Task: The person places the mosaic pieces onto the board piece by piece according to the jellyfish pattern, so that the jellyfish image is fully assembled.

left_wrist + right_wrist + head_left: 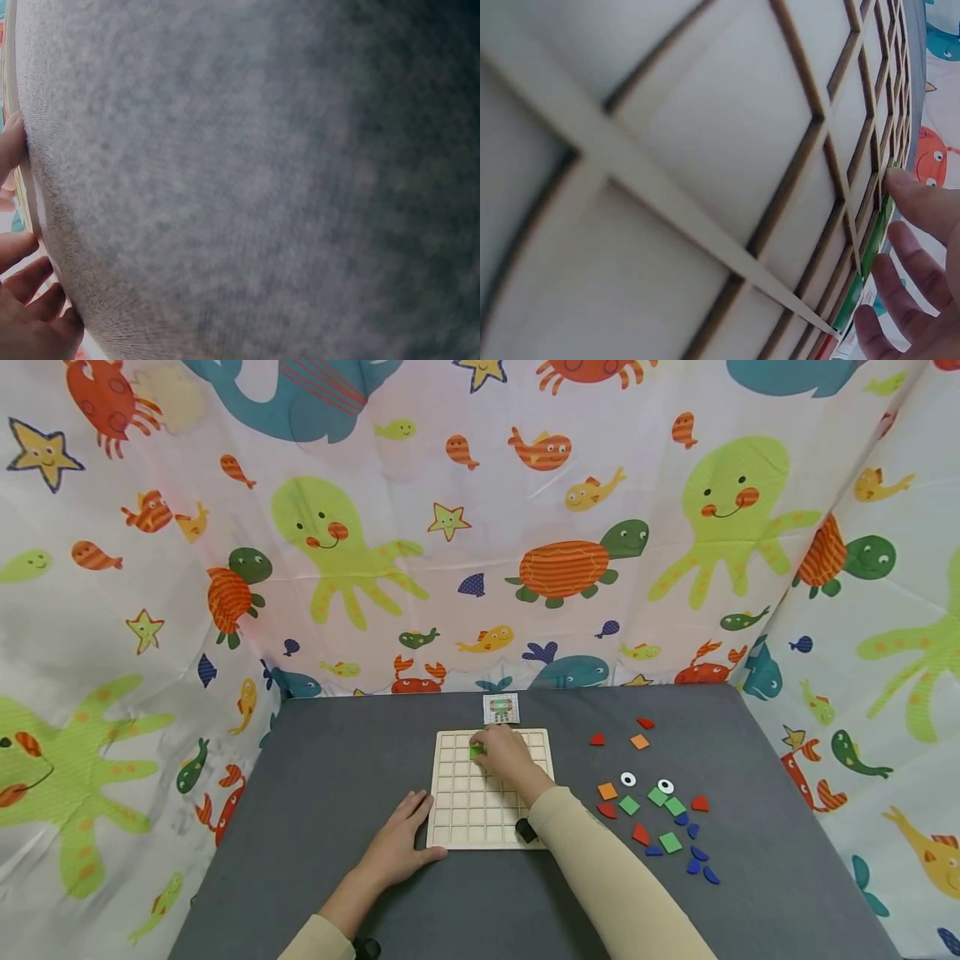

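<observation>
A pale wooden board (465,835) with a grid of square cells lies on the grey table. My left hand (400,843) rests at its lower left corner, fingers spread along the edge, thumb by the near side. The same left hand (34,304) shows its fingertips at the board's edge in the left wrist view. Over the board's far part, my right hand (506,756) pinches a green square tile (476,751) between thumb and fingers. In the right wrist view, green pieces (847,301) and a bit of red (825,348) show along the grid near my right hand (922,277).
A small picture card (501,708) lies beyond the board. To the right are scattered red pieces (640,834), orange squares (607,791), green squares (670,842), blue pieces (699,853) and white rings (627,779). A patterned curtain (480,635) hangs behind the table.
</observation>
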`<action>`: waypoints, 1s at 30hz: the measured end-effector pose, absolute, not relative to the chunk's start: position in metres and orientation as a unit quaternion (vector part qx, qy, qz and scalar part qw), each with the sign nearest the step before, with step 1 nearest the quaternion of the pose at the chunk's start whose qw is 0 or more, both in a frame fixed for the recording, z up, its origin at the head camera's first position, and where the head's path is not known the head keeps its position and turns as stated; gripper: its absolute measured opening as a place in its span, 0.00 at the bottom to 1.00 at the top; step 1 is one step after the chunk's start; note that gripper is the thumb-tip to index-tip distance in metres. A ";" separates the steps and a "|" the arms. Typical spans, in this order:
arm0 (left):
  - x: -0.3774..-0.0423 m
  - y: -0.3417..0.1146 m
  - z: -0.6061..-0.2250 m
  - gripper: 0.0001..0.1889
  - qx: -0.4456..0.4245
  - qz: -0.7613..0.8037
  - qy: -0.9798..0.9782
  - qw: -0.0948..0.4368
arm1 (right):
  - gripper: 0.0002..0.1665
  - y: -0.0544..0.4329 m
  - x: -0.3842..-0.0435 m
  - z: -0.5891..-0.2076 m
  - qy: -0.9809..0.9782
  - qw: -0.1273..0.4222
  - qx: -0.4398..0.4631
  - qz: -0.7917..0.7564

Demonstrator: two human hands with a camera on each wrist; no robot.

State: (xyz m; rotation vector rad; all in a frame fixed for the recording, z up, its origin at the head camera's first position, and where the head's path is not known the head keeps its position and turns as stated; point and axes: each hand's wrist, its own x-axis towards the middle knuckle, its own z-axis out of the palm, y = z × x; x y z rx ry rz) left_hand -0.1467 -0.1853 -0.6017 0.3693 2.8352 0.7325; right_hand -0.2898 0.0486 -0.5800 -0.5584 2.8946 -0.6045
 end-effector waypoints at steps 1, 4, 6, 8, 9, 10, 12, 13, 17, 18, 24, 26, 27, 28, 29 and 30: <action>-0.147 -0.185 -0.601 0.51 0.124 0.247 0.956 0.096 | 0.19 0.049 -0.290 -0.579 0.960 0.064 -0.186 -0.200; -0.146 -0.185 -0.601 0.51 0.120 0.246 0.957 0.099 | 0.19 0.050 -0.290 -0.575 0.958 0.054 -0.190 -0.209; -0.146 -0.185 -0.600 0.51 0.118 0.246 0.957 0.100 | 0.19 0.051 -0.288 -0.570 0.956 0.046 -0.194 -0.216; -0.146 -0.184 -0.600 0.51 0.118 0.246 0.957 0.099 | 0.19 0.052 -0.286 -0.563 0.952 0.042 -0.195 -0.232; -0.146 -0.184 -0.600 0.51 0.118 0.246 0.957 0.098 | 0.19 0.053 -0.285 -0.559 0.949 0.043 -0.195 -0.242; -0.146 -0.184 -0.600 0.51 0.118 0.246 0.957 0.097 | 0.19 0.054 -0.283 -0.556 0.947 0.045 -0.194 -0.254; -0.146 -0.184 -0.601 0.51 0.121 0.245 0.957 0.094 | 0.18 0.056 -0.280 -0.548 0.940 0.051 -0.190 -0.279; -0.147 -0.184 -0.601 0.51 0.123 0.244 0.958 0.092 | 0.19 0.057 -0.278 -0.544 0.935 0.054 -0.187 -0.295; -0.147 -0.184 -0.602 0.51 0.124 0.240 0.959 0.090 | 0.18 0.060 -0.270 -0.531 0.923 0.053 -0.189 -0.331; -0.147 -0.184 -0.602 0.51 0.123 0.239 0.959 0.091 | 0.18 0.060 -0.268 -0.529 0.921 0.052 -0.191 -0.336; -0.147 -0.184 -0.602 0.51 0.121 0.238 0.959 0.093 | 0.17 0.066 -0.256 -0.519 0.922 0.029 -0.198 -0.332; -0.147 -0.184 -0.602 0.51 0.122 0.238 0.959 0.093 | 0.17 0.068 -0.253 -0.516 0.923 0.019 -0.199 -0.330; -0.147 -0.184 -0.601 0.51 0.122 0.237 0.959 0.092 | 0.17 0.070 -0.251 -0.515 0.923 0.014 -0.199 -0.329; -0.147 -0.184 -0.601 0.51 0.122 0.237 0.959 0.093 | 0.17 0.072 -0.249 -0.514 0.924 0.011 -0.199 -0.325; -0.147 -0.183 -0.601 0.51 0.122 0.237 0.959 0.094 | 0.17 0.073 -0.248 -0.513 0.925 0.007 -0.198 -0.324; -0.147 -0.183 -0.601 0.51 0.123 0.237 0.959 0.094 | 0.17 0.075 -0.246 -0.512 0.926 0.004 -0.197 -0.323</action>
